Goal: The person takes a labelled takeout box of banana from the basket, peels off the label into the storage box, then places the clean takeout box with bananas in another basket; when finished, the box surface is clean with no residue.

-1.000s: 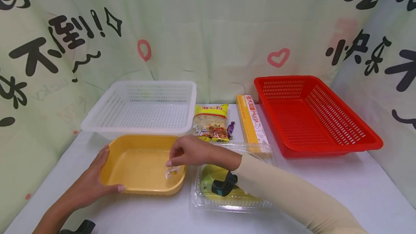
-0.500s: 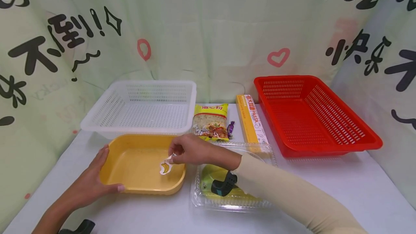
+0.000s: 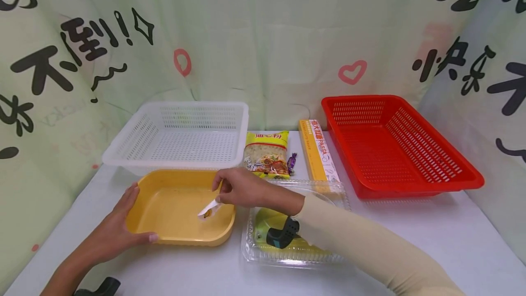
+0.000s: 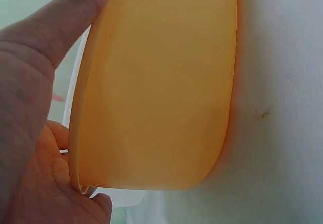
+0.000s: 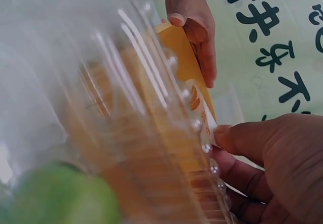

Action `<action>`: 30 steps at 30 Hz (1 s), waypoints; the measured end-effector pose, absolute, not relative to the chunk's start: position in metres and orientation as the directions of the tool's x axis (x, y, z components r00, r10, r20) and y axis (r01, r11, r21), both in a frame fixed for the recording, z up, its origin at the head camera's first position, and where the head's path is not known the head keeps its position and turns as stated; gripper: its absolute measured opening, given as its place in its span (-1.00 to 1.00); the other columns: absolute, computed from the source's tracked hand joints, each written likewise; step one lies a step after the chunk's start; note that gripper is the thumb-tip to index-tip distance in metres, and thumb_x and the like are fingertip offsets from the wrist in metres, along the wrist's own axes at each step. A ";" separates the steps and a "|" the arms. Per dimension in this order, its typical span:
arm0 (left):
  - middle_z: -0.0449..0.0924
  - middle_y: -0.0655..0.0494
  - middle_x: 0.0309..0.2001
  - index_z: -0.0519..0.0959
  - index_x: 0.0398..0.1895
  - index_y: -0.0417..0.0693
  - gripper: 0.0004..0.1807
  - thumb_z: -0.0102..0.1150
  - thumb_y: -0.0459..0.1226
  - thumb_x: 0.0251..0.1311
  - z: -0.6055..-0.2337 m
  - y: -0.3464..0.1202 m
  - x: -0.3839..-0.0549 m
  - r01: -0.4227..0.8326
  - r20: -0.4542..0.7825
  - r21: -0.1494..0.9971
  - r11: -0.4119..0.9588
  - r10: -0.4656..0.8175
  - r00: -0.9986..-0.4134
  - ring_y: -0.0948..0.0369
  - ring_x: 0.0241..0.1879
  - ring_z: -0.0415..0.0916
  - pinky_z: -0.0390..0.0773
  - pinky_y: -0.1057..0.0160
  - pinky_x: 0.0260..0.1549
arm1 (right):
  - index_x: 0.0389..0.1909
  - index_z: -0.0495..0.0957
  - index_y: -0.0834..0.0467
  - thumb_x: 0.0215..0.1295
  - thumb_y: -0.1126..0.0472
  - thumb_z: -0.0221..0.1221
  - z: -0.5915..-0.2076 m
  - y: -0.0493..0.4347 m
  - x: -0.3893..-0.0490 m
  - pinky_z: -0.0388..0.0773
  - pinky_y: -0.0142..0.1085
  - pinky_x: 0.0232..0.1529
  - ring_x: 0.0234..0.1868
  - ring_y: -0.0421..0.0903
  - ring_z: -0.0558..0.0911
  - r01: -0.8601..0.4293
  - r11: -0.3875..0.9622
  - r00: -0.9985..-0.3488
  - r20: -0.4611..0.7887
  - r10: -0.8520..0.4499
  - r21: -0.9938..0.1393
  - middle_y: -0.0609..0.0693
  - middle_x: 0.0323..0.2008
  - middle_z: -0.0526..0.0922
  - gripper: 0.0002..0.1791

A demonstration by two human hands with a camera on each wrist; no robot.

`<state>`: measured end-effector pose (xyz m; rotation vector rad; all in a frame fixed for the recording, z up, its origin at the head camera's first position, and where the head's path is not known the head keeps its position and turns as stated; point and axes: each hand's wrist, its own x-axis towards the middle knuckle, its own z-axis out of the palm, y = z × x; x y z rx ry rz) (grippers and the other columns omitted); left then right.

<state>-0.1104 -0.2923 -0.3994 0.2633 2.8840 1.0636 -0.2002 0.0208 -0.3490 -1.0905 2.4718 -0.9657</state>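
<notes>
My left hand [image 3: 113, 229] grips the left end of a yellow plastic tub [image 3: 172, 216], thumb at the front edge and fingers toward the back. The left wrist view shows the tub's smooth outer wall [image 4: 156, 98] close up. Over the tub's right side, my right hand [image 3: 242, 188] pinches a small white wrapper-like piece [image 3: 209, 210] printed with a yellow banana picture. It hangs tilted from thumb and fingertips. Below the right forearm lies a clear plastic clamshell box [image 3: 293, 259] with something green [image 5: 65, 196] in it, partly hidden by the wrist camera strap.
Behind the tub stands a white perforated basket [image 3: 189, 145]. A yellow-topped food bag [image 3: 267, 156], a purple-wrapped candy [image 3: 291, 163] and a pasta box [image 3: 316, 152] lie at the back middle. At the right is a red basket [image 3: 382, 150], with a printed curtain [image 3: 279, 49] behind.
The white banana-printed piece came up from the tub's right side and turned, so its picture now shows less. My right hand shifted slightly; my left hand stayed on the tub.
</notes>
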 end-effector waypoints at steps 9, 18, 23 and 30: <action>-0.41 -0.18 0.54 -0.28 0.53 -0.27 0.35 0.50 0.00 -0.09 -0.401 -0.293 -0.110 0.152 0.014 0.652 0.743 0.189 -0.982 -0.31 0.44 -0.29 -0.06 -0.45 0.19 | -0.13 0.69 0.20 0.23 0.31 0.30 -0.347 0.020 -0.199 0.51 -0.50 -0.25 -0.33 -0.26 0.57 -0.604 0.534 -0.656 -0.012 -0.755 -0.593 -0.08 -0.37 0.69 -0.81; -0.41 -0.18 0.54 -0.26 0.53 -0.27 0.34 0.50 0.00 -0.09 -0.403 -0.293 -0.109 0.141 0.005 0.644 0.752 0.180 -0.984 -0.32 0.43 -0.30 -0.06 -0.45 0.19 | -0.14 0.69 0.21 0.25 0.28 0.30 -0.350 0.020 -0.200 0.50 -0.50 -0.30 -0.38 -0.28 0.55 -0.578 0.547 -0.671 -0.029 -0.741 -0.606 -0.12 -0.41 0.67 -0.82; -0.41 -0.17 0.54 -0.26 0.53 -0.25 0.34 0.50 0.01 -0.10 -0.401 -0.293 -0.110 0.138 0.003 0.646 0.751 0.179 -0.984 -0.32 0.43 -0.30 -0.06 -0.46 0.18 | -0.26 0.72 0.12 0.30 0.23 0.27 -0.349 0.022 -0.201 0.51 -0.50 -0.27 -0.36 -0.32 0.56 -0.579 0.536 -0.657 -0.037 -0.753 -0.614 -0.20 -0.40 0.68 -0.91; -0.42 -0.16 0.54 -0.26 0.52 -0.29 0.34 0.50 0.00 -0.09 -0.400 -0.292 -0.110 0.139 0.005 0.641 0.755 0.176 -0.984 -0.32 0.43 -0.30 -0.06 -0.45 0.19 | -0.10 0.70 0.19 0.33 0.27 0.23 -0.346 0.025 -0.202 0.51 -0.43 -0.09 -0.17 -0.23 0.61 -0.620 0.520 -0.642 0.001 -0.766 -0.587 -0.07 -0.22 0.71 -0.81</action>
